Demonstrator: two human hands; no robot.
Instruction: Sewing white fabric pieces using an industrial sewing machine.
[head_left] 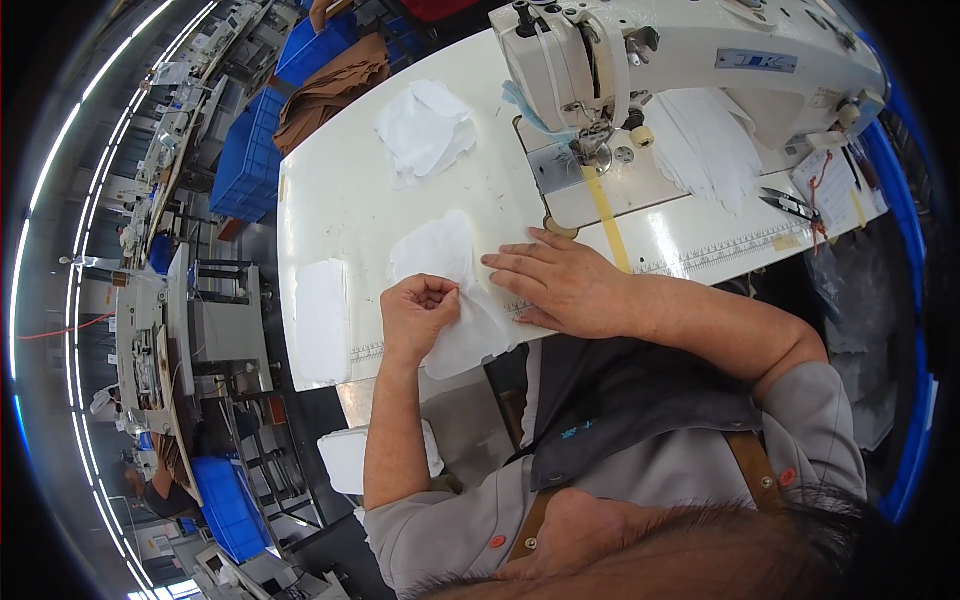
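A white fabric piece [455, 335] lies near the front edge of the sewing table [330, 190], partly hanging over it. My left hand [420, 312] pinches the cloth at a fold, thumb against curled fingers. My right hand [565, 285] lies palm down with fingers stretched out, its fingertips by the right side of the cloth and on the tabletop. Beyond the right hand stands a white sewing machine [690, 45], its presser foot [597, 150] over the metal plate.
A loose white fabric pile [428, 130] lies farther back, and a flat white stack [322, 320] at the left. More white pieces [705, 145] sit under the machine arm. Thread snips [790, 204] lie at the right by a paper [835, 185]. Blue crates [250, 155] stand beyond the table.
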